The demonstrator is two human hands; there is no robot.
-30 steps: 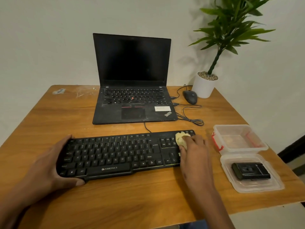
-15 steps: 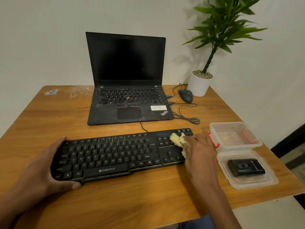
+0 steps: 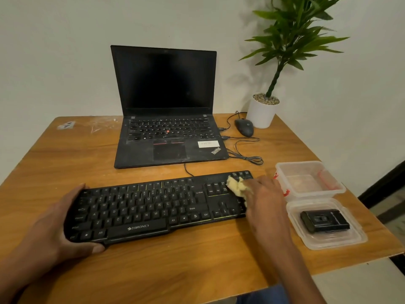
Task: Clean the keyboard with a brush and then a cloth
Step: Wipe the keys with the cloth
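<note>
In the head view, a black Zebronics keyboard (image 3: 157,207) lies across the near part of a wooden table (image 3: 197,264), its cable running back toward an open ThinkPad laptop (image 3: 166,119) with a dark screen. The left hand (image 3: 59,229) wraps the keyboard's left end, thumb curled along the front edge and fingers round the far corner; judging from that grip, it is there to keep the board from sliding under the wiping. The right hand (image 3: 265,200) covers the keyboard's right end, over the number pad, its fingers bunched on a crumpled pale yellow cloth (image 3: 236,187) pressed onto the keys by the navigation block. This looks like the cloth stage of the cleaning, with the right side in hand. Just right of the keyboard sits a clear plastic container (image 3: 311,183) with red clips, and nearer, its lid (image 3: 328,242) holds a small black case (image 3: 324,220); whether that is the brush cannot be told. A wired mouse (image 3: 244,127) and a potted plant (image 3: 263,110) stand at the far right corner.
</note>
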